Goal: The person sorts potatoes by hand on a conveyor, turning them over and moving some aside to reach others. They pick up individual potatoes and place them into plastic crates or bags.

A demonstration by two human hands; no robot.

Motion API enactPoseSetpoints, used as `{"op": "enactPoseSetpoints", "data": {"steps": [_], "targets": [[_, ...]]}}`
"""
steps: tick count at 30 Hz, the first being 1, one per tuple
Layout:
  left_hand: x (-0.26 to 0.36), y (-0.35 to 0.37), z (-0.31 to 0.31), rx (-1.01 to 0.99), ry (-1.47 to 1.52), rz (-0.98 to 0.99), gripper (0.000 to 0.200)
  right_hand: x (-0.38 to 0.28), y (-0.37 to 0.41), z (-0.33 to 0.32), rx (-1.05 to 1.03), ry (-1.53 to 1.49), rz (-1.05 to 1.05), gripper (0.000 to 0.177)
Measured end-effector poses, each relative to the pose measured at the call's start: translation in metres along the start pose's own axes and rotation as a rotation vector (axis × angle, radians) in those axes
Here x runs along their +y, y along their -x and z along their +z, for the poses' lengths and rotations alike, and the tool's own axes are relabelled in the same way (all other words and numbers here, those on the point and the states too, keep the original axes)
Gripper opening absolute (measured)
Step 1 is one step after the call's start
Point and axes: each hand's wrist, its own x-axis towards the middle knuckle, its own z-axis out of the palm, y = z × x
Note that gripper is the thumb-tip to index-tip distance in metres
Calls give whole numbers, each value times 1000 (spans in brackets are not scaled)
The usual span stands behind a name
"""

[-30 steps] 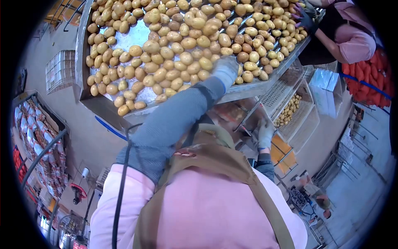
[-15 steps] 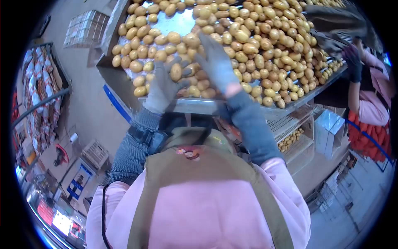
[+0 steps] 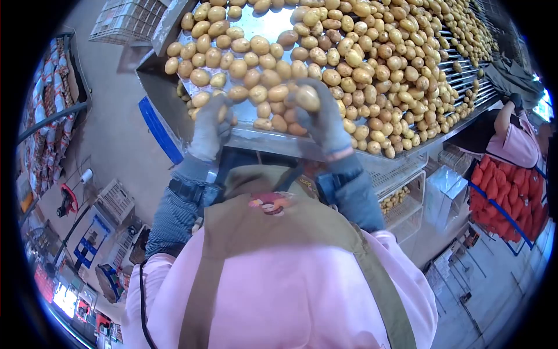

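Right hand (image 3: 324,119), grey glove, is clenched round one potato (image 3: 307,98), lifted just off the near part of the metal surface (image 3: 256,138). The potato sits at the fingertips, in plain view, above the loose potatoes (image 3: 372,64) that cover most of the surface. Left hand (image 3: 208,125), also gloved, is at the near left edge of the surface and touches the outermost potatoes. It is blurred, so whether it grips one cannot be told.

Likely step: pick and check a single potato. To do it well, the grip probably wants to be firm but light, with the fingers spread around the potato so it does not slip from the glove. Rolling it at the fingertips would show all sides. The left hand is best placed low by the rim, where it can stop potatoes rolling off the near edge. A white crate (image 3: 401,200) with a few potatoes sits below the surface on the right. A co-worker (image 3: 517,148) in pink works at the far right, well apart.
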Motion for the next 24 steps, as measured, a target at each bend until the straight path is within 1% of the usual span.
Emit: {"op": "enactPoseSetpoints", "data": {"steps": [1,3,4,5,6,7,8,9,10,11,12,13,15,16,17,18,19,21,22,24], "targets": [[1,-2,-6,31,35,-17,27,32,20,-30,11,-3,72,32],[0,-4,-9,108,20,3,29,40,41,-48,76,-128,376,36],[0,-7,-14,148,11,17,30,30,55,-47,127,-257,606,38],[-12,-18,-22,61,-205,169,29,24,65,-46,181,-391,840,40],[-23,-28,-31,4,-405,339,28,25,59,-33,209,-255,829,47],[-32,-45,-28,30,-346,333,27,24,50,-20,145,-158,720,50],[-34,-56,-21,56,-290,330,27,40,39,-5,129,-4,551,53],[-23,-49,4,83,-327,283,24,55,27,10,136,160,385,55],[-25,-55,8,78,-419,391,23,81,18,21,184,381,154,56],[-26,-65,10,72,-515,502,22,59,12,19,157,216,216,47],[-29,-71,9,60,-613,602,21,43,20,10,108,160,223,44],[-23,-69,8,64,-683,545,21,29,33,-7,62,111,231,41],[-12,-60,13,121,-626,451,23,2,49,-42,217,-51,500,36],[-11,-67,12,102,-646,459,24,-11,56,-60,316,-141,623,34],[-10,-74,11,82,-666,466,25,-6,63,-88,420,-83,586,35],[-10,-87,-2,48,-747,534,26,1,69,-110,512,-37,555,37],[-9,-96,-6,24,-764,618,30,16,62,-132,575,74,382,38],[15,-93,23,192,-1324,1115,37,23,20,-150,567,339,194,43],[28,-95,35,290,-1598,1364,41,13,0,-149,503,500,186,46],[55,-132,47,79,-1759,1093,55,33,-37,-124,337,822,132,54]]}}
